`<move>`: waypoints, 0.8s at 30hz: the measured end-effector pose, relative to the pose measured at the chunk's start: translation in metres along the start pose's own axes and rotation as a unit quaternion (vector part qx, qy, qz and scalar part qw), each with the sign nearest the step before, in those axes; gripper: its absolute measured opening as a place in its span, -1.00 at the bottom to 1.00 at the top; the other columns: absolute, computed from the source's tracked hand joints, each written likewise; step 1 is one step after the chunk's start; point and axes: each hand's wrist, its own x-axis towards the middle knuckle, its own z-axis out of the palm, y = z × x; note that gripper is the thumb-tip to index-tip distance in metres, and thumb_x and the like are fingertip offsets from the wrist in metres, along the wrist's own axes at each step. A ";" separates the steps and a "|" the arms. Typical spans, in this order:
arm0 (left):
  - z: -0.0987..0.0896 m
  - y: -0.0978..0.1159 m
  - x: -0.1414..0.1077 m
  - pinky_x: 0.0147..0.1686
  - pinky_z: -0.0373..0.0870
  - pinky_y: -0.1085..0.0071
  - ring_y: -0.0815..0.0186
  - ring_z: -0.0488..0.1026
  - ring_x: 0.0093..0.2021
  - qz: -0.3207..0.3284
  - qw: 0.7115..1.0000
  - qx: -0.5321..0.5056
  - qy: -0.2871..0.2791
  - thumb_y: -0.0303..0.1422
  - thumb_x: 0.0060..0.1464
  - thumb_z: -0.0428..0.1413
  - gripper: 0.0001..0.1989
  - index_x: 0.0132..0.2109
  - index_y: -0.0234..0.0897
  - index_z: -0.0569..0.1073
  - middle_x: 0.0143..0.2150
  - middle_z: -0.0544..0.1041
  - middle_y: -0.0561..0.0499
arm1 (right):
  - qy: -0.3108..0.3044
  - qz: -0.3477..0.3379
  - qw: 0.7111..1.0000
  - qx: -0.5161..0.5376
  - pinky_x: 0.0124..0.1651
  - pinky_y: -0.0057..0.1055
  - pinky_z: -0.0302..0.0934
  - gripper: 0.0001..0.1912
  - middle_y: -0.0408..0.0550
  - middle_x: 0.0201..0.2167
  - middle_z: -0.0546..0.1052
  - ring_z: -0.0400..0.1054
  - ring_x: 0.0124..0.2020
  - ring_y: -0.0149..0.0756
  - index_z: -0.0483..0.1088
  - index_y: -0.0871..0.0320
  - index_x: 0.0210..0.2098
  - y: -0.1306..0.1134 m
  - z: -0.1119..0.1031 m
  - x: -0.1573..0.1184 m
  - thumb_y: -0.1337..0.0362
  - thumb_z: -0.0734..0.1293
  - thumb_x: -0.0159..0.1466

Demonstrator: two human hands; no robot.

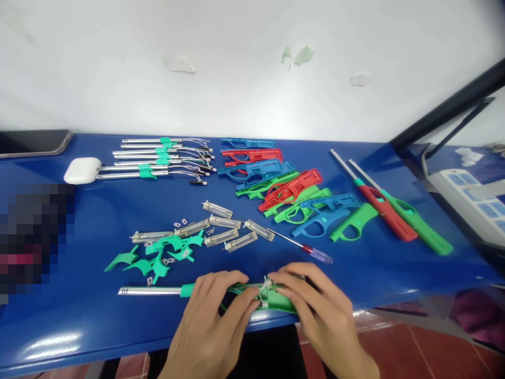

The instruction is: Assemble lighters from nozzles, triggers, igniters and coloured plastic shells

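Our two bare hands work over an open green lighter casing [281,301] at the near edge of a blue table [98,221]. Our left hand [215,310] has its fingers curled in at the casing's middle, thumb and fingertips close together beside white wires [263,289]; we cannot tell whether they pinch them. Our right hand [321,305] bends its fingers over the casing's other end, fingertips at a small clear part [269,283]; its grip is unclear. A silver tube [150,291] with a green collar [187,290] extends left from the casing. Beyond our hands lie green triggers [160,263], clear fuel tanks [231,237] and a screwdriver [317,253], with wired metal tubes [152,156], red, blue and green shells [292,189] and two assembled lighters [394,213] farther back.
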 end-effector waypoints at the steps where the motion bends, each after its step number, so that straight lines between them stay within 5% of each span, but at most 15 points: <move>1: 0.000 0.000 0.001 -0.03 0.37 0.24 0.20 0.44 -0.01 -0.001 1.000 0.000 -0.003 -0.57 0.42 0.08 -0.80 0.05 -0.30 0.55 0.00 0.50 -0.11 | 0.000 0.000 1.000 0.001 0.01 -0.43 0.48 -0.70 -0.04 -0.03 0.54 0.53 -0.04 -0.33 0.52 0.04 0.13 0.000 0.000 0.000 0.44 0.26 0.53; 24: -0.001 0.000 0.004 -0.08 0.36 0.25 0.22 0.45 -0.08 -0.010 1.000 -0.010 0.004 -0.56 0.43 0.07 -0.86 -0.03 -0.28 0.48 -0.08 0.51 -0.07 | -0.040 -0.022 0.999 -0.004 -0.07 -0.31 0.49 -0.76 -0.03 -0.13 0.60 0.52 -0.13 -0.26 0.56 0.07 0.09 -0.002 -0.006 0.001 0.37 0.31 0.52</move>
